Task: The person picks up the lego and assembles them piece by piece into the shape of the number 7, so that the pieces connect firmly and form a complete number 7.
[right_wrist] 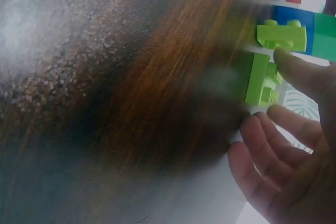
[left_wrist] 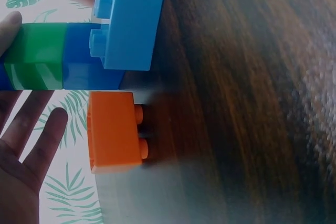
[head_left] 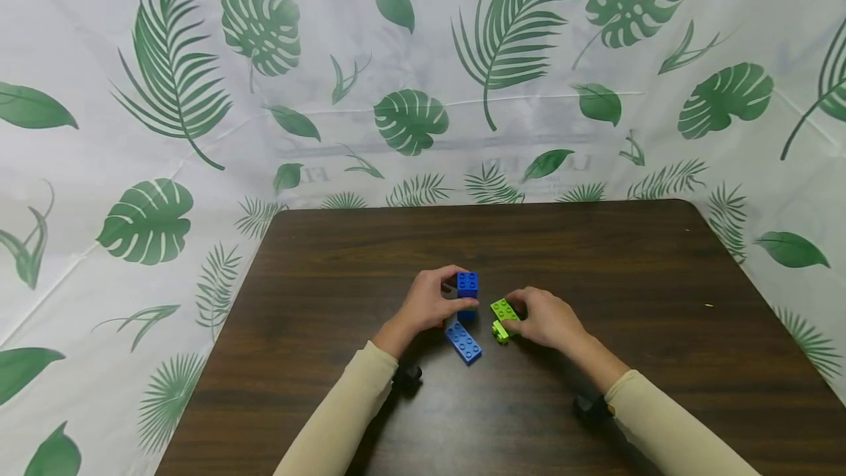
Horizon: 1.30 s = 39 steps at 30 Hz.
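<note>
Table (head_left: 344,255): dark wood-look, bearing all pieces.

Left hand (head_left: 432,303): pinching the stack between thumb and fingers; a squeeze off-centre could tip it.

Orange block (left_wrist: 113,132): beside the stack, studs apparently down; liable to rock or slide if the fingers brush it.

Long blue brick (head_left: 463,342): studs up, close before the stack; could be knocked by a swinging wrist.

Stack (head_left: 467,283): blue, green, blue, upright; joints might part under a sideways pull.

Small lime block (head_left: 500,331): on its side, beside the thumb; easily pushed away.

Flat lime block (head_left: 504,309): studs up; may slip from a shallow hold.

Right hand (head_left: 545,318): thumb and forefinger apparently pinching the flat lime block's ends; firmness cannot be told.
</note>
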Available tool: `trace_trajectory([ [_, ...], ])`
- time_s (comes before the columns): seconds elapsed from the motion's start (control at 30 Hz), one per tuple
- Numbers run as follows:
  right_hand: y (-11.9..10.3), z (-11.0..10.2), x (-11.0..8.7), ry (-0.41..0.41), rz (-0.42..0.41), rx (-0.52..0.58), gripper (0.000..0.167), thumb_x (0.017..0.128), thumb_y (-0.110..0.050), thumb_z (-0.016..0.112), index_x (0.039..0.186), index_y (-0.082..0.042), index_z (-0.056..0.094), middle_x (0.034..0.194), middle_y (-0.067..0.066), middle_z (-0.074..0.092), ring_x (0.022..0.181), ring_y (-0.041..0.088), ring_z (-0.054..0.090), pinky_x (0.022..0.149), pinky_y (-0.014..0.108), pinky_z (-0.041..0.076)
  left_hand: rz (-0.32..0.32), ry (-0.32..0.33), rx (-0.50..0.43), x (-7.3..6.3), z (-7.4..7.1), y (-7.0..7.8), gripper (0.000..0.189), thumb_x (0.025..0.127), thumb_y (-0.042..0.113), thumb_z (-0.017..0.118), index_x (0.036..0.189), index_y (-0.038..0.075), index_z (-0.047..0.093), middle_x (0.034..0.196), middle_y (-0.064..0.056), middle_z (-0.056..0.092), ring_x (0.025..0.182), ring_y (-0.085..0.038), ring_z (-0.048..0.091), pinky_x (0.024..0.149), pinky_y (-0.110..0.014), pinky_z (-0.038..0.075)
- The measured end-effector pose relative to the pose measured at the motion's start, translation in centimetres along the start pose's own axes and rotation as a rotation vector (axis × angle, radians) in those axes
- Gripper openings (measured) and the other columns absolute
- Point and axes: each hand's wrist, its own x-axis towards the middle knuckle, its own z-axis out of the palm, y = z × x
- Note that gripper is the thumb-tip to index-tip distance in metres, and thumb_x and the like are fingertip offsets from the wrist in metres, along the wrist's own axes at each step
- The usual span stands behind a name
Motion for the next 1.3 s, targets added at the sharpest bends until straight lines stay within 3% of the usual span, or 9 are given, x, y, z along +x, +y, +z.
trace_trajectory([
  [0.13,-0.3,-0.1,-0.1,-0.014,0.013,-0.024,0.049,0.077,-0.041,0.082,0.114,-0.009,0.071,0.088,0.000,0.064,0.074,0.015,0.056,0.061,0.038,0.048,-0.006,-0.004,-0.009,0.0,0.1,-0.2,0.045,0.079,0.040,0.082,0.116,0.018,0.067,0.104,0.000,0.070,0.093,-0.024,0.066,0.078,-0.038,0.056],
  [0.37,-0.5,-0.5,-0.1,0.001,0.034,-0.079,0.040,0.078,-0.034,0.080,0.110,-0.010,0.074,0.086,0.001,0.065,0.070,0.016,0.054,0.059,0.038,0.046,-0.009,-0.001,-0.007,0.0,0.2,-0.3,0.046,0.079,0.040,0.082,0.117,0.018,0.067,0.103,0.003,0.070,0.090,-0.017,0.065,0.077,-0.034,0.056],
  [0.5,-0.4,-1.0,0.0,0.023,0.048,-0.034,0.039,0.080,-0.032,0.077,0.111,-0.009,0.073,0.089,0.003,0.067,0.071,0.017,0.057,0.058,0.037,0.048,-0.009,-0.003,-0.010,0.0,0.2,-0.2,0.046,0.079,0.039,0.082,0.116,0.017,0.067,0.102,0.004,0.070,0.090,-0.015,0.065,0.078,-0.036,0.056],
  [0.67,-0.6,-2.3,0.2,0.131,0.028,0.115,0.040,0.086,-0.029,0.074,0.117,-0.004,0.070,0.092,0.005,0.068,0.078,0.019,0.060,0.065,0.039,0.050,-0.010,-0.005,-0.015,0.1,0.2,-0.3,0.046,0.080,0.040,0.082,0.117,0.018,0.067,0.102,0.004,0.071,0.091,-0.016,0.065,0.079,-0.039,0.056],
  [0.8,-1.3,-3.4,0.5,0.215,-0.026,0.252,0.042,0.090,-0.024,0.072,0.124,-0.001,0.066,0.101,0.011,0.068,0.086,0.023,0.064,0.073,0.042,0.053,-0.011,-0.003,-0.020,0.1,0.2,-0.4,0.045,0.079,0.040,0.082,0.116,0.018,0.068,0.102,0.006,0.071,0.091,-0.016,0.065,0.080,-0.039,0.056],
  [1.0,-3.4,-4.7,0.9,0.228,-0.153,0.366,0.041,0.095,-0.019,0.066,0.133,-0.004,0.059,0.112,0.010,0.065,0.096,0.024,0.066,0.075,0.040,0.056,-0.006,0.004,-0.022,0.0,0.2,-0.4,0.044,0.079,0.040,0.082,0.115,0.017,0.069,0.101,0.007,0.071,0.091,-0.016,0.065,0.079,-0.038,0.056],
  [1.17,-5.6,-5.3,1.1,0.223,-0.287,0.325,0.041,0.097,-0.015,0.063,0.137,-0.009,0.056,0.114,0.004,0.061,0.092,0.018,0.065,0.073,0.034,0.057,-0.004,0.002,-0.019,0.1,0.2,-0.4,0.045,0.079,0.040,0.082,0.115,0.017,0.069,0.100,0.007,0.071,0.089,-0.013,0.065,0.078,-0.036,0.056],
  [1.3,-7.0,-5.5,1.1,0.224,-0.392,0.199,0.043,0.097,-0.014,0.063,0.139,-0.010,0.055,0.116,0.001,0.058,0.076,0.011,0.058,0.063,0.028,0.052,-0.002,-0.002,-0.018,0.1,0.2,-0.5,0.048,0.080,0.040,0.081,0.119,0.015,0.068,0.103,0.005,0.071,0.090,-0.012,0.066,0.078,-0.035,0.056],
])
